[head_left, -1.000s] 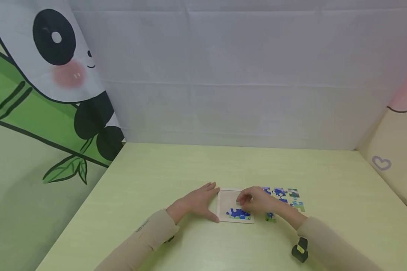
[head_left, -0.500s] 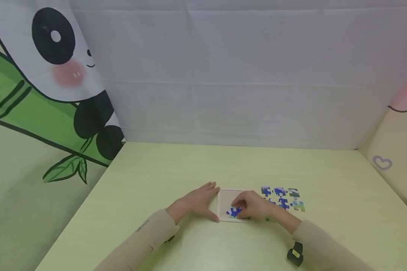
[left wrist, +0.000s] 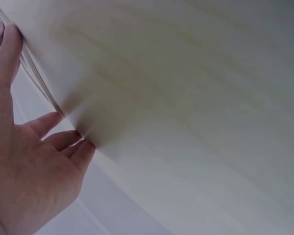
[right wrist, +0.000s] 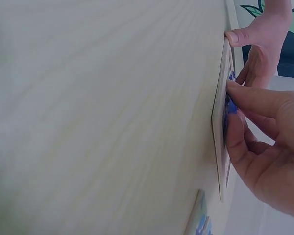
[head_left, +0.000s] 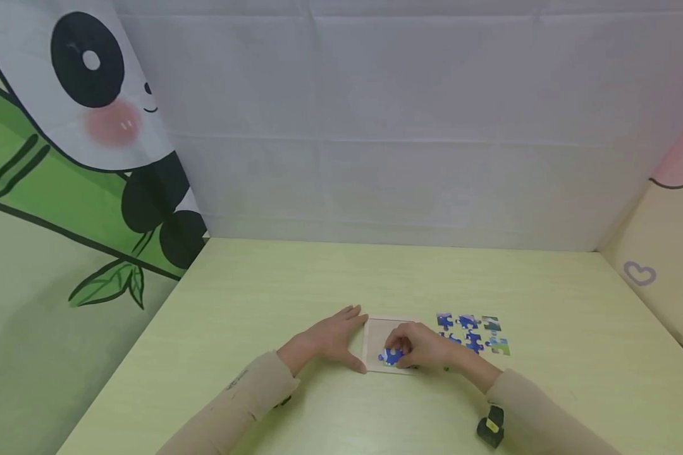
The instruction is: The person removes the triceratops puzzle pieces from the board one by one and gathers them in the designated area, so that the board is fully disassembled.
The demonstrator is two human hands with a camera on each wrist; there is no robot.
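Observation:
A shallow wooden puzzle tray (head_left: pixel 377 335) lies on the table, its bare base showing at the upper left. Along its left edge my left hand (head_left: pixel 331 338) is spread, thumb at the near corner and forefinger at the far one. My right hand (head_left: pixel 425 347) reaches over the tray's right part, pinching a blue jigsaw piece (head_left: pixel 391 357) low over the base. The right wrist view shows thumb and fingers around that blue piece (right wrist: pixel 232 105), close to the tray. The right hand hides much of the tray's near right corner.
Several loose jigsaw pieces (head_left: pixel 474 341), blue, green and white, lie on the pale table (head_left: pixel 296 272) right of the tray. The right forearm passes in front of some of them. A white sheet (head_left: pixel 404 139) hangs behind the table's far edge.
My right hand has come down and left onto the blue jigsaw piece, which has shifted slightly left in the tray with it. The left hand stays put at the tray's edge.

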